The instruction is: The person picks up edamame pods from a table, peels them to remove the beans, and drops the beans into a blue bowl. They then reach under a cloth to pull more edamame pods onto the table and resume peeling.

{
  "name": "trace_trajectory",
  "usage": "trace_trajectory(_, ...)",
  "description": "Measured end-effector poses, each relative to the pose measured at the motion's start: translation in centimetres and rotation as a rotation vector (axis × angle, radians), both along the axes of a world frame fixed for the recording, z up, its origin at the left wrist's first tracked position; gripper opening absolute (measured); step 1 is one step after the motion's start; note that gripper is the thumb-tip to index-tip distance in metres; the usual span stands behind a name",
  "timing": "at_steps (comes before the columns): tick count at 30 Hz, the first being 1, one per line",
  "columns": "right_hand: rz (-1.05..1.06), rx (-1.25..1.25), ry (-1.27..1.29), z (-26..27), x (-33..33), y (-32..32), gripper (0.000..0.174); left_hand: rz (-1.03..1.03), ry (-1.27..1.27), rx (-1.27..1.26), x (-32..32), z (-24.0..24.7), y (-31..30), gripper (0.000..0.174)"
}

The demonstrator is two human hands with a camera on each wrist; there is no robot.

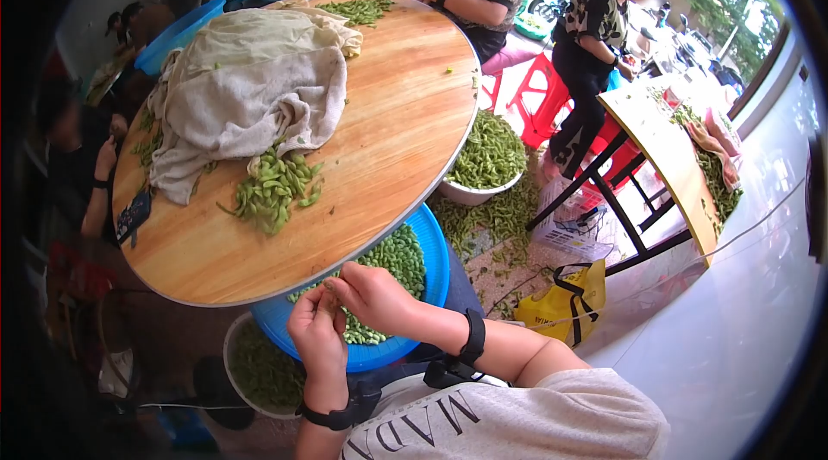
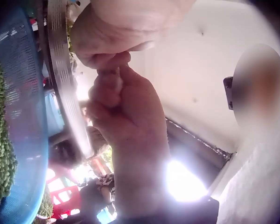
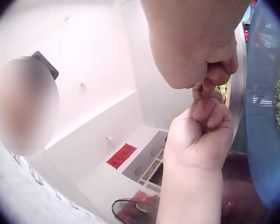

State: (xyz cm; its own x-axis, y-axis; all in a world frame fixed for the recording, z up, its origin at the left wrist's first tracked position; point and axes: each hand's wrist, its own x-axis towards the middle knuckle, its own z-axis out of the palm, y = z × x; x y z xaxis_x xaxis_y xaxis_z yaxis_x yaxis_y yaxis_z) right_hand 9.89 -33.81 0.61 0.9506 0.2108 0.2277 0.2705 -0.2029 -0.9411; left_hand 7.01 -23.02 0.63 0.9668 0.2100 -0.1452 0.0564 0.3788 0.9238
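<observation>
Grey lettered shirt [image 1: 526, 417] is seen bottom centre; above, a half-hidden pod [image 1: 331, 294] seems pinched by left hand [image 1: 317, 332] and right hand [image 1: 378, 298], presumably so green beans [image 1: 399, 263] are caught in the round blue plastic basket [image 1: 439, 263].

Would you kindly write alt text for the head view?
The left hand and right hand meet by a blue basket of shelled beans. Beyond, a round table holds a crumpled cloth and green pods, with other people in the background.
</observation>
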Motion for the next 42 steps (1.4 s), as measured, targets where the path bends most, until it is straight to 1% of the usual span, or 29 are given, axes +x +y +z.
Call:
trace_trajectory(5,-0.046,-0.056,0.029,0.4,-0.1,0.4,0.018,-0.013,0.019,-0.064,0.7,-0.7,0.2,0.015)
trace_trajectory(8,-0.079,-0.074,-0.029,0.8,-0.2,0.8,0.027,-0.030,0.024,-0.135,0.9,-0.7,0.4,0.016)
trace_trajectory(11,-0.109,-0.166,-0.182,-0.3,-0.1,1.1,0.026,-0.067,0.015,-0.242,1.0,-0.9,1.1,0.015)
trace_trajectory(13,-0.075,-0.136,-0.080,0.8,-0.1,0.7,0.023,-0.106,0.010,-0.281,1.0,-1.6,1.7,0.012)
trace_trajectory(14,-0.051,-0.119,-0.021,1.3,0.0,0.4,0.021,-0.094,-0.022,-0.074,0.7,-0.9,1.5,0.010)
trace_trajectory(16,0.036,0.032,-0.058,0.7,0.4,-0.4,0.021,-0.052,-0.046,0.352,0.1,1.1,1.2,0.010)
trace_trajectory(17,0.080,0.113,0.025,0.0,0.8,-0.6,0.022,-0.099,-0.195,0.583,-0.2,0.9,1.7,0.016)
trace_trajectory(18,0.125,0.013,0.102,0.4,0.9,-1.2,0.023,-0.124,-0.281,0.786,-0.5,1.9,1.9,0.014)
trace_trajectory(19,0.132,0.064,0.171,0.4,0.9,-1.0,0.026,-0.097,-0.394,0.931,-0.3,1.7,2.3,0.013)
trace_trajectory(20,0.166,0.056,0.178,0.9,0.6,-1.0,0.026,-0.078,-0.516,1.073,-0.2,1.3,2.8,0.011)
trace_trajectory(23,0.179,0.073,0.062,1.4,0.0,-0.9,0.023,-0.109,-0.189,0.536,-0.7,1.4,2.2,0.009)
trace_trajectory(26,0.213,0.036,-0.024,0.8,0.1,-1.1,0.022,-0.143,-0.022,0.230,-0.8,1.4,2.1,0.007)
trace_trajectory(27,0.220,0.037,-0.065,0.7,0.2,-1.1,0.021,-0.143,0.021,0.142,-0.7,1.4,2.0,0.009)
trace_trajectory(28,0.227,0.037,-0.104,0.5,0.3,-1.2,0.021,-0.153,0.017,0.052,-0.6,1.1,2.1,0.010)
trace_trajectory(31,0.268,0.103,0.049,0.0,0.3,-1.4,0.022,-0.196,0.042,-0.213,-0.2,-0.1,2.9,0.012)
trace_trajectory(33,0.359,0.243,0.256,-0.2,0.6,-1.6,0.022,-0.246,0.107,-0.385,-0.1,-0.4,3.6,0.013)
trace_trajectory(34,0.397,0.315,0.360,-0.2,0.8,-2.0,0.023,-0.223,0.099,-0.327,-0.1,-0.2,3.6,0.013)
trace_trajectory(35,0.456,0.212,0.448,0.1,1.4,-2.8,0.028,-0.196,0.098,-0.270,-0.5,0.1,3.6,0.013)
trace_trajectory(36,0.336,0.136,0.197,0.0,1.5,-2.4,0.026,-0.169,0.089,-0.211,-0.6,0.4,3.6,0.012)
trace_trajectory(38,0.224,-0.031,0.052,1.5,1.0,-2.2,0.023,-0.137,0.085,-0.073,-0.8,0.6,3.3,0.011)
trace_trajectory(39,0.233,-0.037,-0.074,2.1,0.9,-1.7,0.023,-0.124,0.082,-0.001,-0.9,0.6,3.2,0.010)
trace_trajectory(40,0.237,-0.041,-0.199,2.3,0.8,-1.0,0.023,-0.123,0.096,-0.067,-1.0,0.7,3.2,0.010)
trace_trajectory(42,0.264,-0.062,-0.183,1.8,0.9,-0.8,0.020,-0.119,0.126,-0.204,-1.0,0.5,3.2,0.009)
